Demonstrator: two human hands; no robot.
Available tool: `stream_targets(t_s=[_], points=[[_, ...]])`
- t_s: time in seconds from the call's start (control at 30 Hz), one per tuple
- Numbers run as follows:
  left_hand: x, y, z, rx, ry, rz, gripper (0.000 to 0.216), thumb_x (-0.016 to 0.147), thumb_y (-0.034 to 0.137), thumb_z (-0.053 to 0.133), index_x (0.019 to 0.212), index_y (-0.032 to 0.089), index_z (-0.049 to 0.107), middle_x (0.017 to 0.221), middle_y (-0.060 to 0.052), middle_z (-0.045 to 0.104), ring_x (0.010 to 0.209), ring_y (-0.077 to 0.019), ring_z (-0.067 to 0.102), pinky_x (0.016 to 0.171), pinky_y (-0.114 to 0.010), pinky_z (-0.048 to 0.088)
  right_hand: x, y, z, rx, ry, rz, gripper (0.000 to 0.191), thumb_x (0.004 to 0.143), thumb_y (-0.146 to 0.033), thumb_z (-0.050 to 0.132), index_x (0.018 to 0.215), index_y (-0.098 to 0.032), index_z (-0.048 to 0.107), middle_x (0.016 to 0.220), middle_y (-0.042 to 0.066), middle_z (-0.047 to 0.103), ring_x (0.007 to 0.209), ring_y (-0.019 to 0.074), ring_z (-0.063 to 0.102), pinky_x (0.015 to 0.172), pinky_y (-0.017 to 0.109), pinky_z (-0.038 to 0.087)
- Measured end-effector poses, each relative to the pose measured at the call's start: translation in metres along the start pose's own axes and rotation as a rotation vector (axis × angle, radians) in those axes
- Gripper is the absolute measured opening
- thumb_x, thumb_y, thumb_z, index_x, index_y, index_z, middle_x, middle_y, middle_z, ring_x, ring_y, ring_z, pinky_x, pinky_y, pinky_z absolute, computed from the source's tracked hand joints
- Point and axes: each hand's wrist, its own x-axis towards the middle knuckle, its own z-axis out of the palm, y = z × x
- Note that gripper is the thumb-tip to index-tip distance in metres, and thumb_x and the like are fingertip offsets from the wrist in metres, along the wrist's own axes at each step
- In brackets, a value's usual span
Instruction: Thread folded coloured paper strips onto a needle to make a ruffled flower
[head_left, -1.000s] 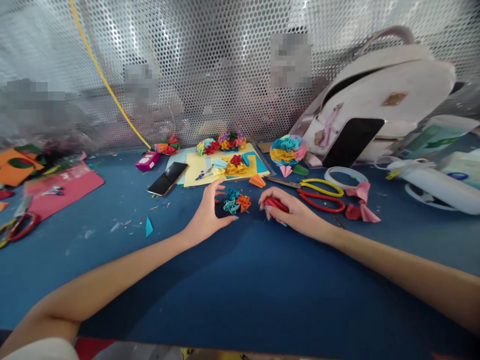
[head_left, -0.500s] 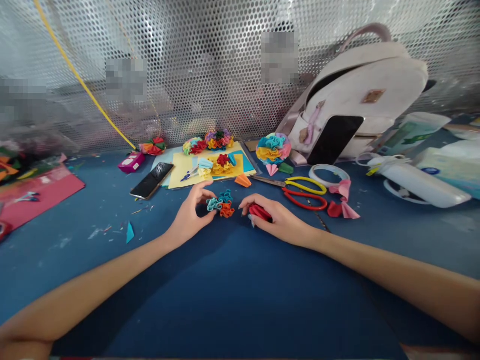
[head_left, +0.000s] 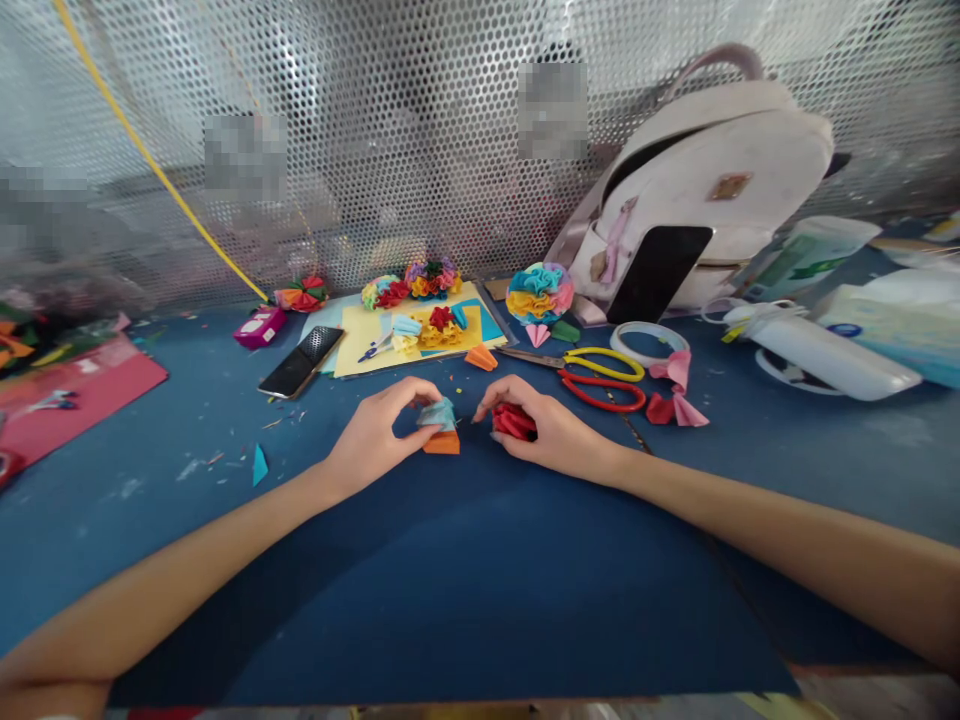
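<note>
My left hand point(head_left: 373, 437) curves over a small folded bundle of pale blue and orange paper point(head_left: 439, 428), pinching it between the fingertips and thumb. My right hand point(head_left: 544, 430) grips a red folded paper piece point(head_left: 514, 422) in its fingers, which hide much of it. The two hands are close together, with a narrow gap between the bundle and the right fingertips. Both rest over a dark blue work mat point(head_left: 450, 590). A small orange folded paper piece point(head_left: 481, 358) lies just beyond them.
Behind the hands lie a yellow card point(head_left: 375, 350) with ruffled paper flowers, a large multicoloured paper flower point(head_left: 538, 295), yellow-handled scissors point(head_left: 604, 364) and red-handled scissors point(head_left: 600, 394). A phone point(head_left: 300, 362) lies to the left, and a white backpack point(head_left: 712, 180) stands against perforated metal mesh point(head_left: 420, 130).
The loose teal and orange ruffles have closed into a tighter bundle under my left fingers. My hands have moved closer together, and the table contents have shifted left in view.
</note>
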Motion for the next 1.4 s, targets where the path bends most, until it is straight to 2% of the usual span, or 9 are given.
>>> stream_targets(t_s=[0.1,0.23,0.37,0.47,0.57,0.83,1.03,1.23,1.4], points=[[0.003,0.001,0.001,0.048,-0.015,0.1,0.008,0.093,0.015,0.066,0.096,0.02,0.061,0.109,-0.005,0.071,0.1,-0.017,0.069,0.09,-0.031,0.054,0.0,0.003,0.0,-0.07,0.029,0.007,0.031,0.084,-0.015,0.062,0.111,-0.025,0.051,0.112,0.004,0.067,0.095,0.0169,0.067,0.085,0.03,0.054],[0.011,0.001,-0.002,0.135,-0.009,0.12,0.004,0.094,0.018,0.067,0.096,0.019,0.064,0.106,-0.006,0.067,0.1,-0.0187,0.066,0.089,-0.033,0.053,0.003,0.004,-0.002,-0.185,0.066,-0.064,0.025,0.084,-0.016,0.063,0.108,-0.023,0.06,0.11,0.006,0.064,0.101,0.0195,0.065,0.092,0.034,0.054],[0.019,0.0,-0.007,0.193,-0.067,0.118,0.004,0.094,0.02,0.067,0.097,0.019,0.066,0.096,-0.004,0.064,0.09,-0.0186,0.063,0.082,-0.032,0.052,0.004,0.006,-0.003,-0.172,0.07,-0.067,0.029,0.09,-0.021,0.061,0.119,-0.024,0.063,0.118,0.008,0.065,0.11,0.0216,0.066,0.099,0.039,0.054],[0.02,-0.003,-0.008,0.173,-0.085,0.136,0.005,0.094,0.023,0.067,0.096,0.018,0.065,0.091,-0.003,0.064,0.086,-0.0177,0.063,0.078,-0.031,0.051,0.004,0.009,-0.001,-0.045,0.12,0.018,0.035,0.09,-0.031,0.068,0.123,-0.025,0.057,0.117,0.007,0.068,0.107,0.0224,0.07,0.094,0.039,0.058],[0.017,-0.005,-0.009,0.112,-0.09,0.12,0.006,0.095,0.024,0.067,0.096,0.018,0.065,0.09,-0.003,0.064,0.08,-0.0151,0.063,0.073,-0.027,0.052,0.003,0.009,0.0,0.024,0.157,0.069,0.037,0.085,-0.042,0.075,0.111,-0.024,0.056,0.107,0.006,0.071,0.099,0.023,0.072,0.085,0.037,0.061],[0.007,-0.011,-0.014,0.045,-0.108,0.098,0.009,0.09,0.011,0.063,0.096,0.018,0.066,0.092,-0.003,0.065,0.079,-0.013,0.065,0.075,-0.026,0.053,0.006,0.0,0.002,0.007,0.117,0.058,0.029,0.097,-0.045,0.061,0.113,-0.022,0.069,0.114,0.008,0.071,0.081,0.0169,0.07,0.067,0.029,0.06],[0.007,-0.007,-0.016,0.023,-0.092,0.111,0.008,0.089,0.01,0.063,0.092,0.017,0.067,0.089,-0.003,0.065,0.075,-0.0122,0.065,0.072,-0.024,0.053,0.006,-0.004,-0.001,-0.075,0.118,0.079,0.028,0.093,-0.048,0.067,0.093,-0.021,0.071,0.089,0.005,0.074,0.079,0.0189,0.071,0.074,0.031,0.06],[0.004,-0.004,-0.016,0.014,-0.103,0.109,0.008,0.089,0.011,0.064,0.092,0.017,0.068,0.089,-0.003,0.066,0.075,-0.0126,0.066,0.072,-0.026,0.054,0.013,-0.026,-0.008,-0.321,0.071,-0.104,0.022,0.095,-0.043,0.066,0.088,-0.024,0.074,0.092,0.006,0.073,0.083,0.0203,0.068,0.073,0.033,0.055],[0.004,-0.005,-0.015,0.005,-0.119,0.094,0.01,0.087,0.01,0.065,0.091,0.018,0.069,0.087,-0.002,0.068,0.075,-0.0135,0.066,0.071,-0.026,0.055,0.023,-0.058,-0.005,-0.231,0.052,-0.054,0.019,0.092,-0.041,0.068,0.089,-0.023,0.073,0.083,0.003,0.076,0.073,0.0182,0.069,0.065,0.029,0.054]])
